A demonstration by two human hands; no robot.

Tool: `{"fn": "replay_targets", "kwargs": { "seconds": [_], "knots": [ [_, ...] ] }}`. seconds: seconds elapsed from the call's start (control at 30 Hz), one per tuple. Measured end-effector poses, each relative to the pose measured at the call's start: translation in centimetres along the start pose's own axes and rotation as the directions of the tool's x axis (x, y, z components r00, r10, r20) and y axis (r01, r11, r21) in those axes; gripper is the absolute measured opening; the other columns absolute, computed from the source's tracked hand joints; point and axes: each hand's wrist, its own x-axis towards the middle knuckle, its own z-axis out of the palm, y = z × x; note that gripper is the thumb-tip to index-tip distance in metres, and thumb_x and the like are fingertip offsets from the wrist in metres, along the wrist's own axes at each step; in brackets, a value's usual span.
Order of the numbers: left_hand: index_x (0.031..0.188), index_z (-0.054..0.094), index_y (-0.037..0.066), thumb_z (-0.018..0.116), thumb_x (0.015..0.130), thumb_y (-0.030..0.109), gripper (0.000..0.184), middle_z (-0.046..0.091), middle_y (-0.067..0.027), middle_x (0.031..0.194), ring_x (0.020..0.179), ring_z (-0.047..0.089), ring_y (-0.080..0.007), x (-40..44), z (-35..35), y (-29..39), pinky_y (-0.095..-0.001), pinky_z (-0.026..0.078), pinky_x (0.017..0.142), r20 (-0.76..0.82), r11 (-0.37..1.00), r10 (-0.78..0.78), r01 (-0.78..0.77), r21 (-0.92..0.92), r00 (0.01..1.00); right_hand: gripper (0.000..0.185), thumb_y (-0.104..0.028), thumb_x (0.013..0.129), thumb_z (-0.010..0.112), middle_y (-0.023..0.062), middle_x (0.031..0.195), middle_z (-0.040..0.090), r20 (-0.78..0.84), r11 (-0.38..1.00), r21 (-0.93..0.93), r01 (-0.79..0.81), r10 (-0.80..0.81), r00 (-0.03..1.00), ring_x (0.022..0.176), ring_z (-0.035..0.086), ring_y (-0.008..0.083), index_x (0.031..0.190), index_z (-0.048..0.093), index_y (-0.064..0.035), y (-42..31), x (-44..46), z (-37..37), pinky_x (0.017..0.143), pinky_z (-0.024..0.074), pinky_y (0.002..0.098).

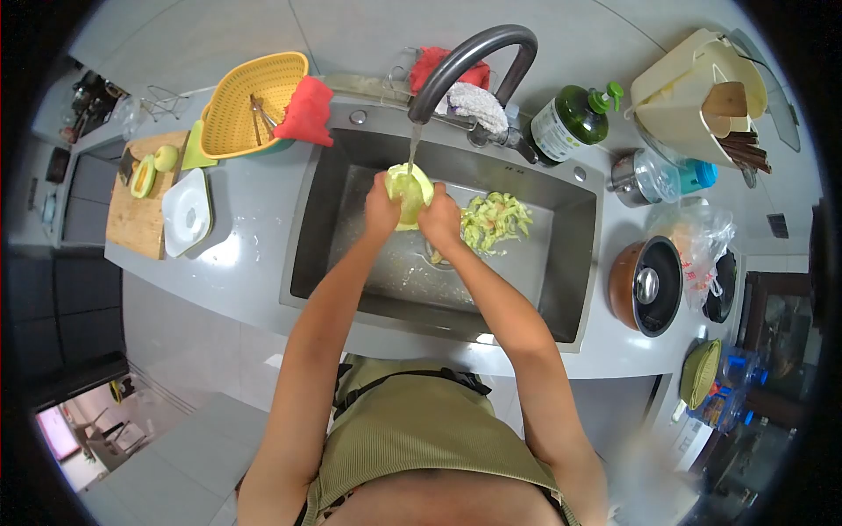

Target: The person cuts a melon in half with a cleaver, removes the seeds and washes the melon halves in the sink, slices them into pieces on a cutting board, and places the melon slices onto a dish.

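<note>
Under the running water of the dark curved faucet (474,53), both my hands hold a pale green hollowed piece of vegetable (409,195). My left hand (382,210) grips its left side, and my right hand (440,219) has its right edge. Water falls from the spout into the piece. Below is the grey sink (351,280), with a pile of green peelings (495,221) on its floor, just right of my right hand. My fingertips are partly hidden behind the piece.
On the left are a cutting board (132,219) with cut vegetables, a white dish (186,213) and a yellow basket (237,96) with a red cloth. A soap bottle (568,124), jar (656,175) and brown pot (624,285) stand on the right.
</note>
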Motion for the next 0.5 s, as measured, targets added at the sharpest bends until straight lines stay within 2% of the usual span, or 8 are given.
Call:
{"fn": "replay_targets", "kwargs": {
  "seconds": [0.07, 0.17, 0.27, 0.37, 0.4, 0.43, 0.47, 0.5],
  "knots": [
    [0.116, 0.050, 0.002, 0.053, 0.091, 0.021, 0.031, 0.061, -0.0269, 0.098, 0.096, 0.059, -0.0422, 1.4, -1.3, 0.5, -0.0471, 0.047, 0.081, 0.233, 0.954, -0.269, 0.225, 0.199, 0.934, 0.036, -0.006, 0.075, 0.055, 0.0283, 0.089, 0.063, 0.015, 1.000, -0.010, 0.004, -0.004, 1.000, 0.085, 0.061, 0.0449, 0.110, 0.050, 0.0024, 0.0, -0.2, -0.2, 0.077, 0.0473, 0.0508],
    [0.121, 0.046, 0.003, 0.053, 0.089, 0.015, 0.035, 0.057, -0.0272, 0.109, 0.104, 0.057, -0.0388, 2.0, -2.4, 1.4, -0.0450, 0.046, 0.084, 0.344, 0.929, -0.351, 0.278, 0.244, 0.871, 0.038, -0.005, 0.075, 0.055, 0.0277, 0.091, 0.063, -0.001, 1.000, 0.011, -0.021, 0.021, 1.000, 0.087, 0.060, 0.0447, 0.112, 0.050, 0.0010, -0.2, -0.1, -0.2, 0.078, 0.0473, 0.0505],
    [0.121, 0.048, 0.002, 0.053, 0.087, 0.010, 0.035, 0.059, -0.0242, 0.109, 0.102, 0.060, -0.0354, 0.4, -0.4, -1.4, -0.0431, 0.048, 0.082, 0.156, 0.980, -0.045, 0.074, -0.186, 0.987, 0.038, -0.005, 0.075, 0.056, 0.0275, 0.094, 0.063, -0.051, 0.998, 0.051, -0.046, 0.049, 0.998, 0.089, 0.060, 0.0442, 0.112, 0.052, -0.0008, 0.0, 0.3, -0.2, 0.079, 0.0473, 0.0498],
    [0.123, 0.047, 0.005, 0.052, 0.083, -0.001, 0.041, 0.060, -0.0177, 0.110, 0.098, 0.061, -0.0322, -1.3, 1.5, -2.5, -0.0407, 0.051, 0.081, 0.079, 0.917, 0.018, 0.015, -0.400, 0.997, 0.039, -0.004, 0.075, 0.057, 0.0279, 0.095, 0.062, -0.123, 0.994, 0.099, -0.035, 0.047, 0.991, 0.091, 0.060, 0.0439, 0.113, 0.052, -0.0016, 0.2, 0.4, 0.2, 0.080, 0.0475, 0.0486],
    [0.123, 0.046, 0.005, 0.051, 0.081, -0.004, 0.043, 0.059, -0.0153, 0.110, 0.099, 0.061, -0.0296, -1.4, 1.2, -2.1, -0.0381, 0.050, 0.083, 0.270, 0.770, -0.219, 0.336, -0.543, 0.938, 0.040, -0.004, 0.075, 0.058, 0.0282, 0.096, 0.062, -0.126, 0.990, 0.134, -0.037, 0.054, 0.991, 0.092, 0.059, 0.0436, 0.114, 0.052, -0.0016, 0.1, 0.4, 0.2, 0.080, 0.0476, 0.0477],
    [0.123, 0.046, 0.005, 0.050, 0.079, -0.007, 0.046, 0.058, -0.0129, 0.111, 0.099, 0.060, -0.0271, -1.3, 0.5, -1.2, -0.0356, 0.049, 0.084, 0.484, 0.518, -0.385, 0.617, -0.592, 0.786, 0.041, -0.003, 0.075, 0.058, 0.0285, 0.096, 0.062, -0.128, 0.985, 0.168, -0.039, 0.061, 0.990, 0.094, 0.059, 0.0434, 0.115, 0.052, -0.0016, 0.1, 0.5, 0.2, 0.081, 0.0477, 0.0468],
    [0.123, 0.045, 0.006, 0.050, 0.077, -0.009, 0.049, 0.057, -0.0106, 0.111, 0.099, 0.059, -0.0245, -1.2, -0.1, -0.3, -0.0331, 0.049, 0.086, 0.690, 0.198, -0.454, 0.819, -0.539, 0.564, 0.042, -0.002, 0.074, 0.059, 0.0270, 0.097, 0.063, -0.153, 0.979, 0.201, 0.008, 0.023, 0.988, 0.094, 0.060, 0.0417, 0.116, 0.051, -0.0015, 0.5, 0.8, 0.6, 0.082, 0.0479, 0.0451],
    [0.126, 0.043, 0.005, 0.049, 0.077, -0.010, 0.051, 0.055, -0.0113, 0.114, 0.101, 0.058, -0.0244, -1.2, -0.4, 0.5, -0.0334, 0.049, 0.086, 0.642, 0.209, -0.473, 0.784, -0.584, 0.604, 0.043, -0.001, 0.074, 0.059, 0.0255, 0.097, 0.063, -0.179, 0.971, 0.233, 0.057, -0.015, 0.984, 0.094, 0.061, 0.0401, 0.117, 0.051, -0.0014, 1.2, 1.2, 1.4, 0.082, 0.0481, 0.0435]
  ]
}}
